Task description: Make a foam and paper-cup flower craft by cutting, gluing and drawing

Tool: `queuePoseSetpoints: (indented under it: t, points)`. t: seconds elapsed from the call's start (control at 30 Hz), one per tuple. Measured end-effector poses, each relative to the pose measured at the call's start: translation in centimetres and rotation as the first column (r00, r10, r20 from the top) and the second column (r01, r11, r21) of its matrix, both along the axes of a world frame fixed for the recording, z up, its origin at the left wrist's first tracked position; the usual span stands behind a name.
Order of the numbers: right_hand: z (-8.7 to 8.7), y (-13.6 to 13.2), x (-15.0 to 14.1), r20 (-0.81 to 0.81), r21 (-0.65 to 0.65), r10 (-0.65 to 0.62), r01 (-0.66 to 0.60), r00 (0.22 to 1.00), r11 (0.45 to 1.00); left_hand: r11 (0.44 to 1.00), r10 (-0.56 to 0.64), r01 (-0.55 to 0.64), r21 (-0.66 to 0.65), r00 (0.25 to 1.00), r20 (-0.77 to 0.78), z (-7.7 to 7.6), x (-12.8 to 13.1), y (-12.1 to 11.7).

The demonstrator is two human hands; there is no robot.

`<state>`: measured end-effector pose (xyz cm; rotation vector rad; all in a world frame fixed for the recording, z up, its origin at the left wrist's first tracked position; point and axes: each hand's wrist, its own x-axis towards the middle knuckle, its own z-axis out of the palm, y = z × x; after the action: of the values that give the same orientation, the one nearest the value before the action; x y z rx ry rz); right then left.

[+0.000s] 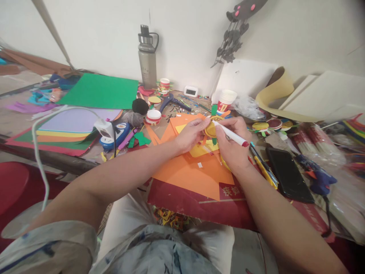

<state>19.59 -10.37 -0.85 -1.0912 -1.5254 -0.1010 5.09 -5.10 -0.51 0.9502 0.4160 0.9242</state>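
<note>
A round yellow-faced paper craft (210,130) with dark lines on its face and green and orange strips at its edge is held up over the paper sheets. My left hand (190,136) grips its left side between thumb and fingers. In my right hand (234,148) is a white marker (231,134) with a red end, its tip against or just above the yellow face; exact contact I cannot make out. Some right fingers reach behind the craft and are partly hidden. Below both hands lie orange paper sheets (185,171) and yellow paper (196,151).
To the right are a black phone (289,174) and a yellow utility knife (265,172). A water bottle (147,61), small clock (191,91) and paper cups (227,99) stand behind. On the left lie a blue glue gun (322,180)-like tool's counterpart, a power strip (115,137), and green sheet (99,91).
</note>
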Motion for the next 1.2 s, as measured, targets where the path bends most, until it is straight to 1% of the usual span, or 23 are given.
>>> queuePoseSetpoints:
  t: [0.13,0.27,0.37,0.47,0.57,0.7,0.87,1.0,1.2]
  points:
    - [0.0,0.0,0.1,-0.038,0.015,0.027,-0.027,0.999,1.0,1.0,-0.015,0.015,-0.013,1.0,0.001,0.0,0.0,0.0]
    - [0.2,0.1,0.2,-0.184,0.074,0.08,-0.067,0.98,0.995,0.998,-0.028,0.029,-0.057,0.999,0.028,0.0,-0.1,0.3]
    - [0.3,0.4,0.3,-0.3,0.105,0.076,-0.046,0.951,0.993,0.995,0.0,0.004,-0.097,0.999,0.041,0.0,-0.1,0.8]
    - [0.3,0.7,0.3,-0.351,0.1,0.067,-0.034,0.934,0.994,0.99,-0.006,0.009,-0.143,1.0,0.023,-0.1,-0.1,1.3]
    - [0.1,0.8,0.3,-0.311,0.072,0.057,-0.036,0.949,0.997,0.986,-0.028,0.031,-0.163,0.999,0.018,-0.2,-0.2,1.6]
    - [-0.2,0.6,0.4,-0.209,0.047,0.023,-0.013,0.978,0.999,0.984,0.005,0.003,-0.178,0.999,0.042,-0.3,-0.2,1.6]
    - [0.0,0.4,0.7,-0.097,0.057,-0.027,0.033,0.995,0.998,0.99,0.041,-0.032,-0.134,0.997,0.066,-0.4,-0.1,1.5]
    - [0.1,0.4,0.7,-0.097,0.058,-0.029,0.034,0.995,0.998,0.99,0.053,-0.042,-0.134,0.996,0.075,-0.4,0.0,1.4]
    - [0.0,0.4,0.6,-0.084,0.063,0.02,-0.015,0.996,0.998,0.988,0.055,-0.041,-0.15,0.994,0.09,0.0,0.1,1.3]
